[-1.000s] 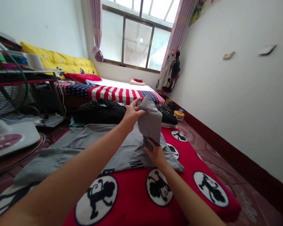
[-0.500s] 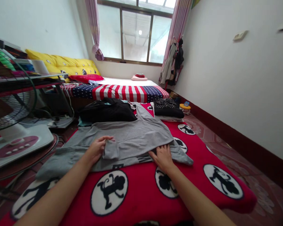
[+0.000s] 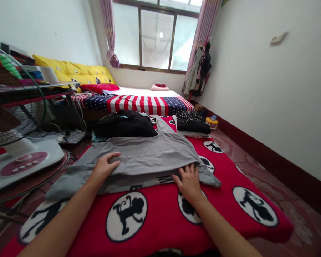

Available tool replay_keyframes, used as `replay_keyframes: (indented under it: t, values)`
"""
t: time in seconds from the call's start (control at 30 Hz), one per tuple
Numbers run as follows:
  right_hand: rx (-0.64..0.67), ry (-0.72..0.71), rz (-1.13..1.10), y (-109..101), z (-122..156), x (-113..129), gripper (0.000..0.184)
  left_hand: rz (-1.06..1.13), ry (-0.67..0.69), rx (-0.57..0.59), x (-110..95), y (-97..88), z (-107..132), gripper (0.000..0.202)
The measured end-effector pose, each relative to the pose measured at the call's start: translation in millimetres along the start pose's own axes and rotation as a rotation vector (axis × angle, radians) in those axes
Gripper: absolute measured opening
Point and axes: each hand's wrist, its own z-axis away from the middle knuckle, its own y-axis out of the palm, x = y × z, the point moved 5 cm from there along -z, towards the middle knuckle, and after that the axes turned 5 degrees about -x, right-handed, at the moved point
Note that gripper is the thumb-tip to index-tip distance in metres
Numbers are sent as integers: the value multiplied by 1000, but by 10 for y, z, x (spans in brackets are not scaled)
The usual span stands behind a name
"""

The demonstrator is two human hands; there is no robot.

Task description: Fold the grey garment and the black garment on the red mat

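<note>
The grey shirt (image 3: 149, 160) is touched at four o'clock by the spread right hand (image 3: 189, 180) and, seemingly, at eight by the unclenched left hand (image 3: 103, 168).

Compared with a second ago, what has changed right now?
The grey sleeve, held up before, now lies leftward across the shirt. The left hand moved left and down with it, then opened; the right hand now rests open at the sleeve's edge. The black clothes and red blanket stayed put.

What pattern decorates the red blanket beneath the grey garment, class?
The blanket has dark monkey-like figures in white circles, clearest in the head view.
</note>
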Motion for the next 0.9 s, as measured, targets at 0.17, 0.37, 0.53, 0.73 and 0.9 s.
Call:
replay_keyframes:
  t: [0.17, 0.37, 0.53, 0.73, 0.9]
  values:
    - [-106, -23, -261, -244, 145, -177, 22, -434, 297, -112, -40, -90, 34, 35]
    - [-318, 136, -118, -609, -123, -793, 19, -314, 645, 100, -580, 492, 531, 26]
    - [-37, 328, -117, -455, -313, -1229, 32, -282, 726, 304, -805, 1019, 806, 26]
    - [68, 337, -280, -305, -363, -1335, 38, -389, 777, 253, -939, 1208, 712, 25]
    - [75, 239, -158, -299, -464, -1105, 43, -313, 618, 166, -953, 1198, 507, 28]
